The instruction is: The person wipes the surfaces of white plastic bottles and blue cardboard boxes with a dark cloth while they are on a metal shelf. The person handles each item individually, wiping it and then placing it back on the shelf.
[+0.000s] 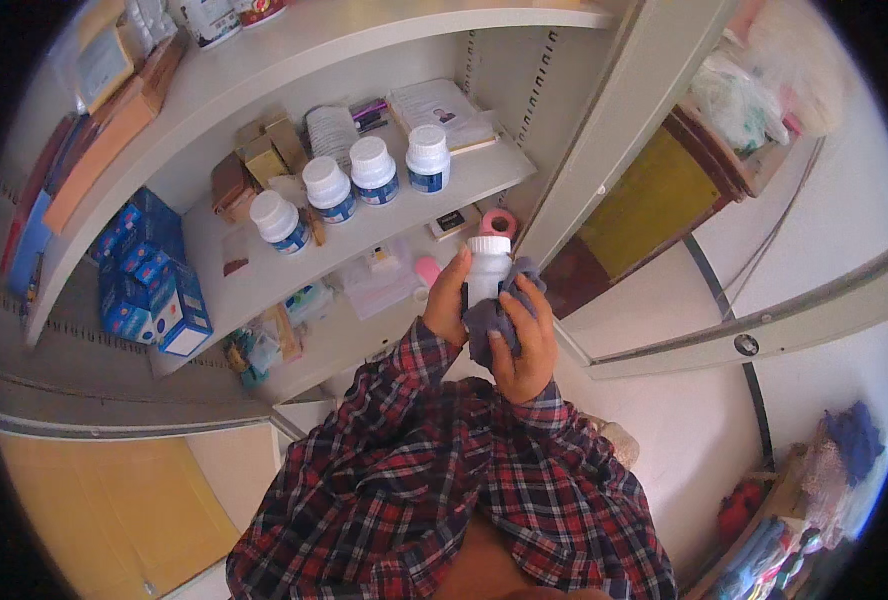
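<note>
A white plastic bottle [489,264] with a ribbed screw cap is held upright in front of the cabinet. My left hand [447,298] grips it from the left side. A dark grey cloth [483,328] is in my right hand [528,341], pressed against the bottle's right and lower side. Behind, several similar white bottles with blue labels stand along the middle shelf [505,182]; the rightmost bottle [428,154] is near a stack of papers [440,109]. The bottle and cloth partly hide each other.
Blue boxes [147,281] are stacked at the shelf's left end. Brown and yellow boxes [264,154] stand behind the bottles. A pink tape roll [498,223] lies on the lower shelf. The cabinet's upright post [601,142] rises to the right, beside a wooden piece of furniture [639,202].
</note>
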`<state>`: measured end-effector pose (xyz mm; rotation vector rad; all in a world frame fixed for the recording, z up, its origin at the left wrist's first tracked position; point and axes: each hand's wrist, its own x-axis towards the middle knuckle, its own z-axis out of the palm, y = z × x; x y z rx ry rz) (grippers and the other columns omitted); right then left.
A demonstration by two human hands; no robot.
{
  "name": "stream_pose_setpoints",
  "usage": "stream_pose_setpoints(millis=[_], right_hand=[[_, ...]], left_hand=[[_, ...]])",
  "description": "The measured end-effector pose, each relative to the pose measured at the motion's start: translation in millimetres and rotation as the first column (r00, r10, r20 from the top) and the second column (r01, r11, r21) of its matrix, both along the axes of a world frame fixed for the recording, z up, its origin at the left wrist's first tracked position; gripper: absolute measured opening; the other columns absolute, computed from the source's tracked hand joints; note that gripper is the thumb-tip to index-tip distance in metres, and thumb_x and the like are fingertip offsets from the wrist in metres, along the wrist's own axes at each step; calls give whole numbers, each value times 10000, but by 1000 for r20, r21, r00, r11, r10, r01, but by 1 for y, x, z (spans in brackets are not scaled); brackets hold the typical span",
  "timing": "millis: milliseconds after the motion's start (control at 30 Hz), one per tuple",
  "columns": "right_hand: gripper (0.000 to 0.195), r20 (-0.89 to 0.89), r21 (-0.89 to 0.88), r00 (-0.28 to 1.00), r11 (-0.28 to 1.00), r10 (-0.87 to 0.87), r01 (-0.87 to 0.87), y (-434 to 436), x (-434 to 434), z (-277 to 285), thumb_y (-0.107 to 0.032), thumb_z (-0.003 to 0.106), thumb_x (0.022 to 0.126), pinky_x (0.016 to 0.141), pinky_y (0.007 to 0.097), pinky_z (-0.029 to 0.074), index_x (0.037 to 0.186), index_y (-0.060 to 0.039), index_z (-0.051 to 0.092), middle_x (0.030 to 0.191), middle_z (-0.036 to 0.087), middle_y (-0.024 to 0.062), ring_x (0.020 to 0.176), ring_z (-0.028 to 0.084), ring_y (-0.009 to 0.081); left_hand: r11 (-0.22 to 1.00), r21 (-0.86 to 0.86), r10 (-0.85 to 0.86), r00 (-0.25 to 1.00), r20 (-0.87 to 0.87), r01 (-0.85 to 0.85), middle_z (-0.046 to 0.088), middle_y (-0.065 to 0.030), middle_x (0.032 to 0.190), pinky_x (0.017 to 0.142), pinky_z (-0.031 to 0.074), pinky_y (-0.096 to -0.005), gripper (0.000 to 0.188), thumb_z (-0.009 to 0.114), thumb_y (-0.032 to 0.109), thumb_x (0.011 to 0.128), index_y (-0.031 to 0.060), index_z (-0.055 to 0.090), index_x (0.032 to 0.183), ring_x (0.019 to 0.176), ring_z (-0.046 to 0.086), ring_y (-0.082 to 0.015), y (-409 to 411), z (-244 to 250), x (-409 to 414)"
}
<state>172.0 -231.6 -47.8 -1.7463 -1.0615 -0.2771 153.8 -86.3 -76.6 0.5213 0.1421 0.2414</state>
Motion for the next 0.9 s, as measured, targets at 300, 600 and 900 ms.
stream_pose_setpoints(millis=[300, 600, 900], right_hand=[[367, -203, 106, 977, 990, -65, 88, 8, 4, 4, -90, 599, 849, 1025, 414, 387, 1200, 13, 566, 1320, 501, 239, 1217, 504, 378], [359, -648, 298, 746, 952, 153, 64, 14, 19, -2, -77, 560, 907, 1018, 373, 390, 1251, 26, 540, 1311, 533, 194, 1221, 510, 306], [409, 6, 81, 1000, 997, 4, -4, 22, 5, 19, -52, 668, 792, 963, 428, 449, 1194, -53, 590, 1291, 520, 237, 1169, 533, 405]], left_hand=[[981, 192, -54, 977, 208, 13, 594, -116, 1205, 959, 477, -372, 521, 437, 447, 988, 30, 488, 1296, 1080, 599, -229, -4, -10, -3], [995, -97, -22, 987, 160, 38, 596, -130, 1200, 958, 474, -382, 436, 448, 333, 992, 15, 490, 1287, 1086, 596, -244, -3, -7, -9], [977, 117, 165, 979, 119, -179, 585, -115, 1207, 938, 481, -370, 497, 434, 390, 994, 11, 473, 1314, 1089, 586, -231, -4, -17, -7]])
